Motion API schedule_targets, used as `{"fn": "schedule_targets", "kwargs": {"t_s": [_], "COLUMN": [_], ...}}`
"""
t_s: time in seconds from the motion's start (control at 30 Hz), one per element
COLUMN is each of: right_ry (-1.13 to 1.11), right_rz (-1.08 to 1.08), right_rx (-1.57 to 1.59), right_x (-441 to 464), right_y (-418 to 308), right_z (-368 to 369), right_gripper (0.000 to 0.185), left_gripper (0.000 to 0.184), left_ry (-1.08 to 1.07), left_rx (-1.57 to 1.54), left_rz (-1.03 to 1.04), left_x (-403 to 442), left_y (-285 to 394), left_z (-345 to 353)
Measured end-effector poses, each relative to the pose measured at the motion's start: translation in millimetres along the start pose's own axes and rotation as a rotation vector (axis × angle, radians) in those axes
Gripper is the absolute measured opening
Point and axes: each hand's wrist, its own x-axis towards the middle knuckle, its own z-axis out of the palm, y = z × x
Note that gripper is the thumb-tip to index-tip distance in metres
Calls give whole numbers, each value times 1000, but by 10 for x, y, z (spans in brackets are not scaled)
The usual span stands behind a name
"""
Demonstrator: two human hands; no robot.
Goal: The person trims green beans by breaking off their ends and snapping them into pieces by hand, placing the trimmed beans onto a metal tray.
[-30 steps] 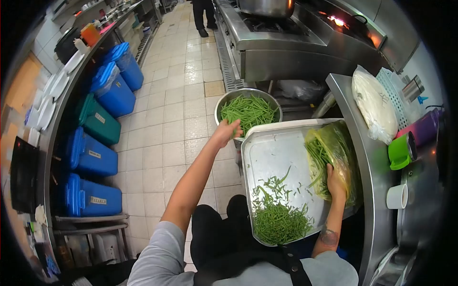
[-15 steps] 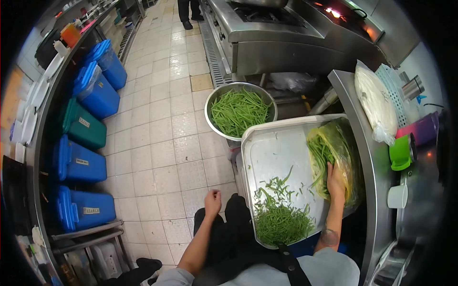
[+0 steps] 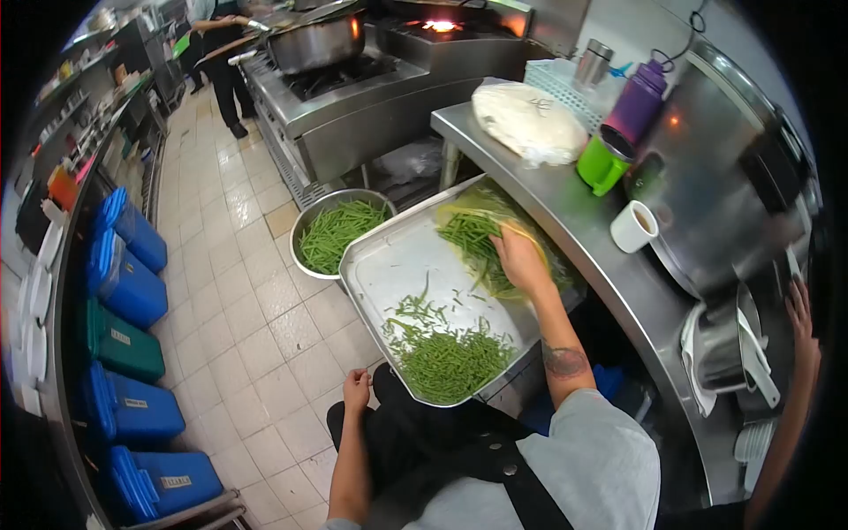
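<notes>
One tray (image 3: 397, 269), steel counter (image 3: 558, 205), tiled kitchen floor (image 3: 252, 322)

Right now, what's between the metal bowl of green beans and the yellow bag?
Between the bowl and the yellow bag lie the rim of the metal tray and a mostly bare stretch of its floor, as the head view shows.

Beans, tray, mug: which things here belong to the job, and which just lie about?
Job: right hand, yellow bag, long beans, tray, green snippets, steel bowl.

Seemingly just lying about: green mug, white cup, purple bottle, white packet.
</notes>
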Motion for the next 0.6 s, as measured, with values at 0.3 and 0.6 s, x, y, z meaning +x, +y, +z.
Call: {"fn": "schedule_targets", "kwargs": {"t_s": [0.3, 0.6], "right_ry": [291, -116], "right_rz": [-70, -265], "right_rx": [384, 565], "right_x": [-211, -727], "right_y": [-175, -1304], "right_z": [-257, -367], "right_gripper": [18, 17], "left_gripper": [13, 31], "left_ry": [461, 447], "left_rx": [-260, -359], "left_rz": [169, 569], "left_x": [-843, -2003], "left_y": [446, 2318], "left_z": [-26, 210]}}
